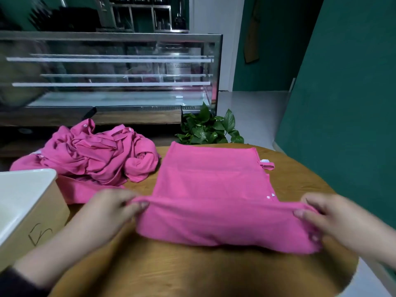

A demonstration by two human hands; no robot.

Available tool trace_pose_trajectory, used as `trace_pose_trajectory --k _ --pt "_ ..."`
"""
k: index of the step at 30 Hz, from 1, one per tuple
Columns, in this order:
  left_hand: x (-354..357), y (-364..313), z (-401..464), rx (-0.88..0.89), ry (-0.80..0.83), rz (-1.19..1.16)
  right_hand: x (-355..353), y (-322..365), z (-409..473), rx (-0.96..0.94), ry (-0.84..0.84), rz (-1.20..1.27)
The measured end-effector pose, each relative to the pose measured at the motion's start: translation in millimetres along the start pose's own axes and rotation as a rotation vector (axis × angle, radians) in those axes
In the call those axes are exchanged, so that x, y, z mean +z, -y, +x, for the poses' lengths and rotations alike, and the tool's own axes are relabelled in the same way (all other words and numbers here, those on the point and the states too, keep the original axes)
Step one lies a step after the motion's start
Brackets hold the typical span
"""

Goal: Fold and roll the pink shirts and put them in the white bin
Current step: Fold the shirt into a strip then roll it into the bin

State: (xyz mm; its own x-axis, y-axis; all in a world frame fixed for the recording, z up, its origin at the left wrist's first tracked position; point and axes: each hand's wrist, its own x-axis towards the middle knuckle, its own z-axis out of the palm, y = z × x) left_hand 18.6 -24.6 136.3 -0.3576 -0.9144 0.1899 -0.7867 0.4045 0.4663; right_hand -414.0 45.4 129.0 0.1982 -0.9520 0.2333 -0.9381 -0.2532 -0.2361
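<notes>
Pink cloth fills the near field: the folded shirt (216,202) lies flat on the round wooden table (192,271), and you hold its near fold at both ends. Your left hand (111,213) pinches the left end, fingers (137,205) closed on the raised edge; your right hand (334,219) grips the right end likewise, thumb and fingers shut over the cloth. Between your fingertips the edge is lifted and turned back, so the step in hand appears to be the start of the roll, or a last fold. The next move calls for both ends to travel evenly away from you, keeping the roll tight and square. Just left of your left hand stands the white bin (27,202), its side bearing a hand-drawn mark, possibly "5", not certain. Beyond your left fingers, the unfolded pile (96,155) waits. Farther off, a potted plant (210,127) and a glass display case (111,73); its inner label is too blurred to read.
</notes>
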Motion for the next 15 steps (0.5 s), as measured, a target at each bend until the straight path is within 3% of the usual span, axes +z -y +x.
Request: trace_pose_trajectory --k 1,2,3,5,7,9,13,15 --pt "-16 -14 40 -0.058 -0.035 -0.072 -22 -2 39 0.097 0.068 0.085" --pt "-40 -28 87 -0.133 -0.045 -0.203 -50 -8 85 0.163 -0.008 0.062" --pt "-64 -37 130 -0.176 -0.114 -0.296 -81 -5 122 0.205 -0.133 0.040" --pt "-122 -58 201 -0.103 -0.306 -0.516 -146 6 188 0.219 -0.432 0.172" --pt "-167 -65 248 -0.051 -0.390 -0.565 -190 16 222 0.253 -0.627 0.342" --pt "-189 -56 268 -0.067 -0.436 -0.495 -204 23 227 0.320 -0.689 0.303" --pt "-177 -67 237 0.073 -0.651 -0.460 -194 22 208 0.186 -0.865 0.188" --pt "-157 -70 209 0.123 -0.716 -0.424 -176 16 186 0.167 -0.864 0.186"
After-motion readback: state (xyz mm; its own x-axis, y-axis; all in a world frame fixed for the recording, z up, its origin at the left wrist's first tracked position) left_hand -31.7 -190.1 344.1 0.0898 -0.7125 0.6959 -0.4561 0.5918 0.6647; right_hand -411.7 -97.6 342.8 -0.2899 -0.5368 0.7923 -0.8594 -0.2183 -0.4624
